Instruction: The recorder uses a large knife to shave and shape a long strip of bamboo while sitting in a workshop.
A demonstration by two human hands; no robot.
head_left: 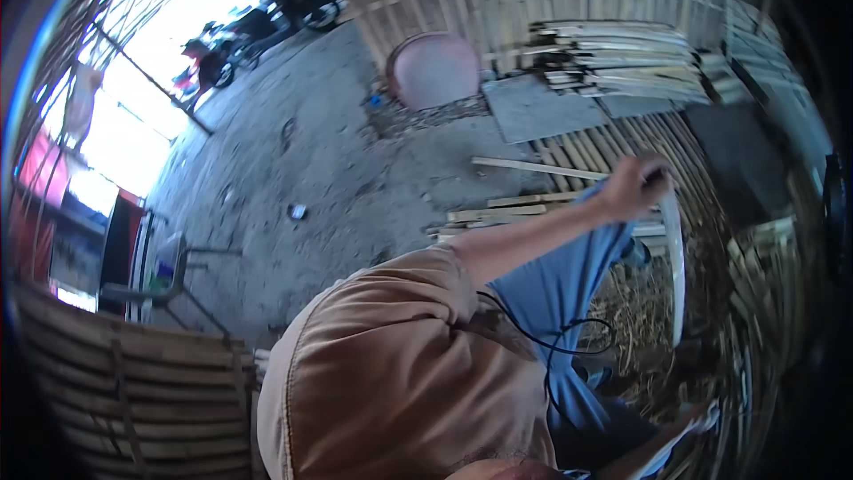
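left hand (633, 185) grips a pale bamboo strip (673, 258); right hand's state can't be told

The left arm, in a tan short sleeve, stretches out from the shoulder with the bare forearm raised. Its left hand (636, 185) is curled closed in a fist. The right hand (691, 422) is only partly visible, blurred at the lower edge.
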